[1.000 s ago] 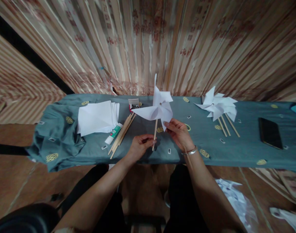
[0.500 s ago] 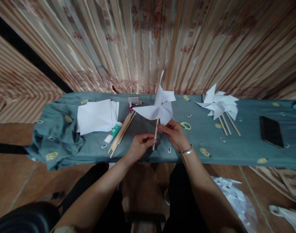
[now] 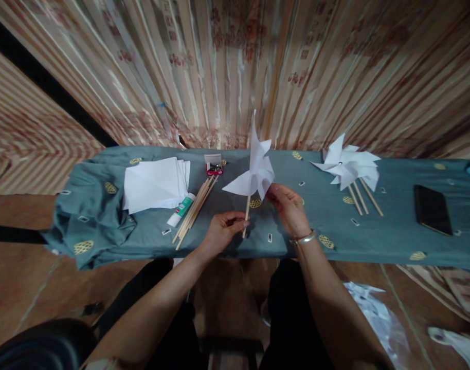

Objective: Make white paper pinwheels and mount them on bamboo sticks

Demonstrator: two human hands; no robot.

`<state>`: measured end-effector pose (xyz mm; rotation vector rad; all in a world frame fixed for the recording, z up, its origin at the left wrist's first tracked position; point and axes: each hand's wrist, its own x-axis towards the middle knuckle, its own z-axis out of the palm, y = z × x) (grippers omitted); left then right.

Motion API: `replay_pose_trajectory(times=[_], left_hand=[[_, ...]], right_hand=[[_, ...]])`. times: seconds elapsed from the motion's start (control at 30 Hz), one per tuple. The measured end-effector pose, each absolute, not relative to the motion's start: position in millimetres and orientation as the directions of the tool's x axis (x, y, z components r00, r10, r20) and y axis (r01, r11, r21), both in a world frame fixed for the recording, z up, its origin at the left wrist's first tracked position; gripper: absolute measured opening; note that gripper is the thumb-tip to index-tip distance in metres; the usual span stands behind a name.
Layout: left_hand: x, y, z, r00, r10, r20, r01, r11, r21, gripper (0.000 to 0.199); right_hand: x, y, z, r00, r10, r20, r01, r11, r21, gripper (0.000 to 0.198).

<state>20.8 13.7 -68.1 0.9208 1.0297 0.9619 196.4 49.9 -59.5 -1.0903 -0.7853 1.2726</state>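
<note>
— White paper, folded into a pinwheel (image 3: 254, 172): why is she holding it upright like that, off the table (image 3: 374, 226)?

— The left hand (image 3: 221, 232) is pinching the wooden stick (image 3: 246, 216) low down, fingers closed on it, so the paper head is standing free above the teal cloth (image 3: 104, 226) and nothing is brushing its blades. That looks like the point of the grip: the wheel needs room to turn.

— And the right hand (image 3: 289, 208)?

— It is reaching in from the side, fingertips closing lightly on the edge of a lower blade, just beside the stick's top. I judge it is nudging or straightening the blade while the other hand is steadying the handle.

— What is lying around them?

— To the left, a bundle of spare sticks (image 3: 192, 211) is lying slantwise, touching a glue tube (image 3: 181, 210), with a stack of paper squares (image 3: 156, 184) beyond and a small red box (image 3: 214, 167) behind, all within easy reach of the left hand. Well to the right, finished pinwheels (image 3: 346, 167) are lying flat, apart from the raw materials. A dark phone (image 3: 431, 209) is resting farther right, out of the way.
</note>
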Motion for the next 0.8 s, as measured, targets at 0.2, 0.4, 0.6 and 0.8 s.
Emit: replay_pose_trajectory(times=[0.2,0.4,0.6,0.8], left_hand=[[20.4,13.5,-68.5,0.225,0.94,-0.256,-0.191,0.3,0.935,0.031],[20.4,13.9,-70.0,0.228,0.942,-0.245,-0.196,0.291,0.936,0.026],[20.4,14.1,-68.6,0.23,0.941,-0.249,-0.191,0.294,0.937,0.024],[19.8,13.8,-70.5,0.218,0.945,-0.245,-0.174,0.285,0.943,0.025]], right_hand=[[196.2,53.0,-60.6,0.219,0.969,-0.113,-0.352,-0.03,-0.936,0.03],[192.3,49.7,-59.8,0.153,0.979,-0.136,-0.339,-0.078,-0.938,0.03],[189.7,47.4,-59.4,0.146,0.975,-0.167,-0.332,-0.111,-0.937,0.031],[189.9,48.9,-62.7,0.147,0.976,-0.159,-0.32,-0.105,-0.942,0.03]])
